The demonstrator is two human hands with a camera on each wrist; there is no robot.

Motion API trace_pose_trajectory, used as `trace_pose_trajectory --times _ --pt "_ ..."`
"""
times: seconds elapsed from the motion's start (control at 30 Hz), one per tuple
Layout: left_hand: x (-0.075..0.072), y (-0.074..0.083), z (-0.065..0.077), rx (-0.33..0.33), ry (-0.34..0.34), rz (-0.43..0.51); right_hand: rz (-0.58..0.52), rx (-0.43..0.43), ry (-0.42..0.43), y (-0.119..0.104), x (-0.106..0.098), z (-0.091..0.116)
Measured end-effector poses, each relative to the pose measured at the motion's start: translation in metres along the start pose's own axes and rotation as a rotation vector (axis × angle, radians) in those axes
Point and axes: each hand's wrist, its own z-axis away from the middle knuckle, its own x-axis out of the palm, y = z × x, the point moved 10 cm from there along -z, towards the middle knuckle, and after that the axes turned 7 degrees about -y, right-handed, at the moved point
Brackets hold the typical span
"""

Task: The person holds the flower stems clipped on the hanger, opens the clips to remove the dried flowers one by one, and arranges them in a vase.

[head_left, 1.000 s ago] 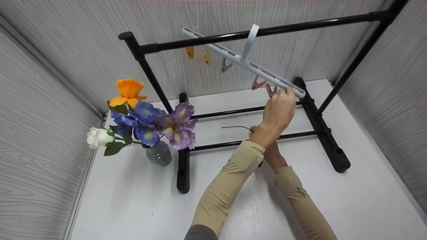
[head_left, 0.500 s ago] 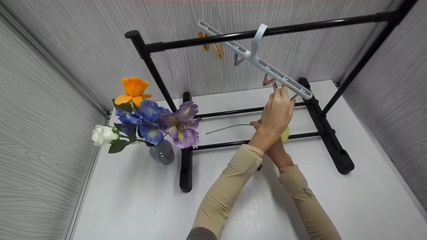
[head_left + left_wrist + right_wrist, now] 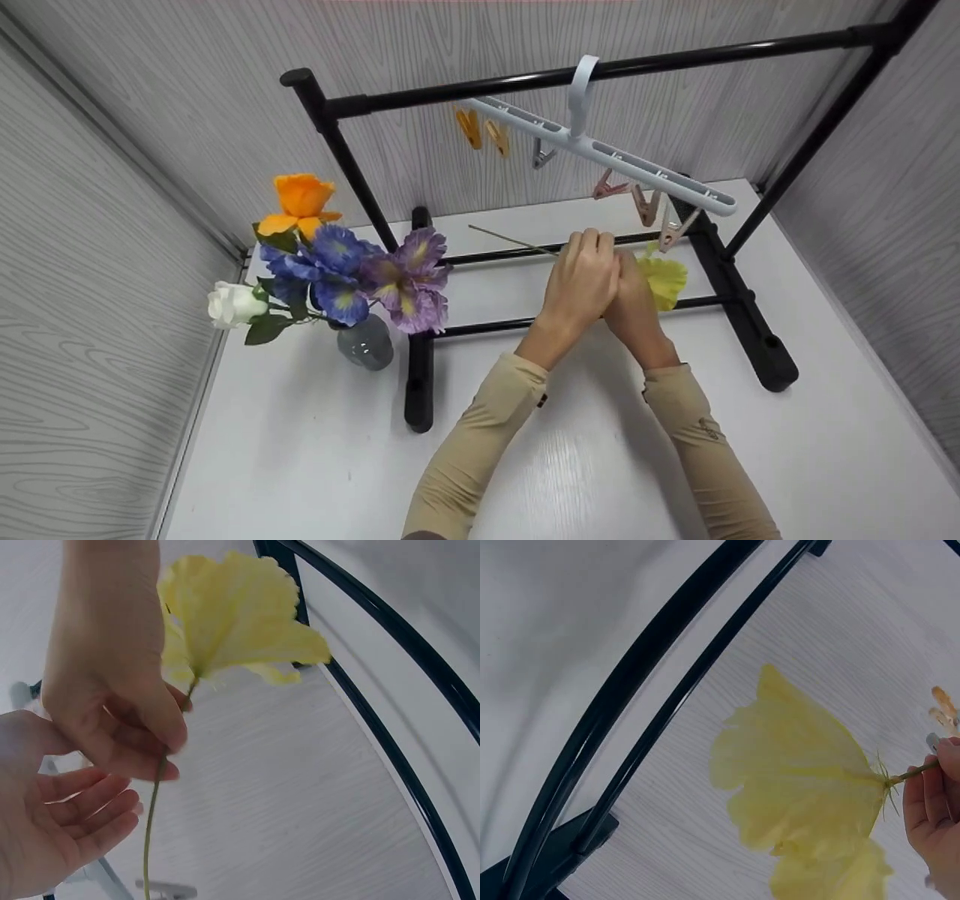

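Note:
My right hand [image 3: 634,304] pinches the thin green stem [image 3: 152,817] of a yellow artificial flower [image 3: 664,282], just below the bloom. The petals spread out past the hand in the right wrist view, and the bare end of the stem points left in the head view. Close against it is my left hand [image 3: 581,277], overlapping the right from above. The left wrist view shows its fingers [image 3: 90,817] relaxed and a little bent beside the stem, with nothing between them. Above both hands hangs a pale blue clip hanger [image 3: 622,160] with several clothespins, among them a beige clothespin [image 3: 677,227].
The hanger's hook goes over the top bar [image 3: 712,57] of a black rack, whose lower bar [image 3: 480,327] runs near the hands. To the left, a grey vase [image 3: 365,343] holds orange, blue, purple and white flowers. Wood-grain panels [image 3: 97,247] enclose the white table [image 3: 315,457].
My left hand has come down from the clothespins at the hanger's right end to beside my right hand. The hanger has turned and swung right. The yellow bloom now shows more fully.

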Motion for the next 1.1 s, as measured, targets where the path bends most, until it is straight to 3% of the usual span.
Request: trace_pose_trajectory --times 0.17,0.3,0.6,0.9,1.0,1.1 --pt "-0.003 -0.009 0.013 0.028 0.007 -0.064 0.042 -0.098 0.021 -0.003 -0.006 -0.004" --pt "-0.001 -0.013 0.022 0.054 0.004 -0.113 0.056 -0.123 0.018 -0.007 -0.012 -0.009" --pt "-0.003 -0.022 0.036 0.057 0.086 -0.22 0.082 -0.199 0.02 -0.025 -0.012 -0.013" --pt "-0.007 -0.033 0.053 0.103 0.059 -0.3 0.021 -0.245 0.017 -0.045 -0.013 -0.012" --pt "-0.014 -0.04 0.062 0.118 0.078 -0.298 -0.031 -0.24 0.053 -0.049 -0.024 -0.011" --pt "-0.024 -0.05 0.072 0.12 0.116 -0.274 -0.085 -0.222 0.15 -0.051 -0.043 -0.01"
